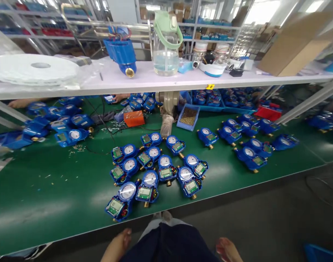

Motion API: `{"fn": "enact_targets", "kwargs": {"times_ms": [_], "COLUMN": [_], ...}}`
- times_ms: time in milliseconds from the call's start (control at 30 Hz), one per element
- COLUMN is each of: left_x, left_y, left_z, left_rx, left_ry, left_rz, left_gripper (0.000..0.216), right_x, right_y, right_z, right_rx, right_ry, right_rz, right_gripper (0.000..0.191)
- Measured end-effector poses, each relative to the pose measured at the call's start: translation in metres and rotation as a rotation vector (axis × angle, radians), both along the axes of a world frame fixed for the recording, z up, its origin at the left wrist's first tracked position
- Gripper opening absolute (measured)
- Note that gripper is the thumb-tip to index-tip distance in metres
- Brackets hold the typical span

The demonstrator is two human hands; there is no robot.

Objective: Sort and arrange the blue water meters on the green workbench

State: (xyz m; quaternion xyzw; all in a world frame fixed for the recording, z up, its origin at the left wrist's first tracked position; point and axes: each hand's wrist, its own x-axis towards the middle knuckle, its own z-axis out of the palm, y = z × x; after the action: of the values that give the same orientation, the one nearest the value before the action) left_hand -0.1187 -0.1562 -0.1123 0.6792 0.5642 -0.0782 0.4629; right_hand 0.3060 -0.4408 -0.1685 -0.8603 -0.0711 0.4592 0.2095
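My left hand (119, 243) hangs low at the bottom edge, below the front rim of the green bench (46, 196), with nothing visible in it. My right hand (228, 249) is also low, at the bottom right of my dark clothing, and is partly cut off by the frame. Neither hand touches anything on the bench. Nearest to them lies a cluster of several blue water meters (155, 171) with white dials, small screens and brass fittings. I cannot make out how the fingers of either hand are held.
More blue meters lie at the left (65, 127) and right (251, 145). An orange box (134, 118) and a blue bin of brass parts (188, 117) sit further back. The white shelf (155, 82) carries a water jug (166, 43), a tape roll (32, 69) and a cardboard box (294, 43). Another person's hand (120, 97) shows across the bench.
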Motion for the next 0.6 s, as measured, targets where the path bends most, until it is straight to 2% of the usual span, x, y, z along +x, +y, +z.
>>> {"fn": "enact_targets", "kwargs": {"times_ms": [100, 200, 267, 333, 400, 500, 600], "left_x": [0.037, 0.084, 0.111, 0.132, 0.148, 0.170, 0.193], "left_y": [0.022, 0.027, 0.023, 0.015, 0.009, 0.009, 0.021], "left_z": [0.024, 0.056, 0.066, 0.066, 0.058, 0.049, 0.052], "left_rx": [0.008, -0.109, -0.217, -0.288, -0.290, -0.176, 0.018], "left_ry": [-0.239, -0.430, -0.511, -0.553, -0.552, -0.509, -0.465], "left_rz": [-0.012, -0.031, -0.080, -0.109, -0.086, 0.042, 0.233], "left_gripper": [0.033, 0.036, 0.033, 0.029, 0.030, 0.041, 0.052], "right_x": [-0.005, -0.006, 0.000, 0.012, 0.029, 0.062, 0.097], "right_y": [0.004, 0.036, 0.062, 0.084, 0.101, 0.124, 0.151], "right_z": [0.020, 0.046, 0.059, 0.068, 0.075, 0.082, 0.086], "right_rx": [-0.013, 0.035, 0.077, 0.129, 0.191, 0.261, 0.298], "right_ry": [0.097, 0.074, 0.057, 0.047, 0.027, -0.020, -0.024], "right_rz": [-0.274, -0.297, -0.282, -0.258, -0.227, -0.184, -0.143], "right_gripper": [0.032, 0.038, 0.043, 0.047, 0.049, 0.051, 0.055]}}
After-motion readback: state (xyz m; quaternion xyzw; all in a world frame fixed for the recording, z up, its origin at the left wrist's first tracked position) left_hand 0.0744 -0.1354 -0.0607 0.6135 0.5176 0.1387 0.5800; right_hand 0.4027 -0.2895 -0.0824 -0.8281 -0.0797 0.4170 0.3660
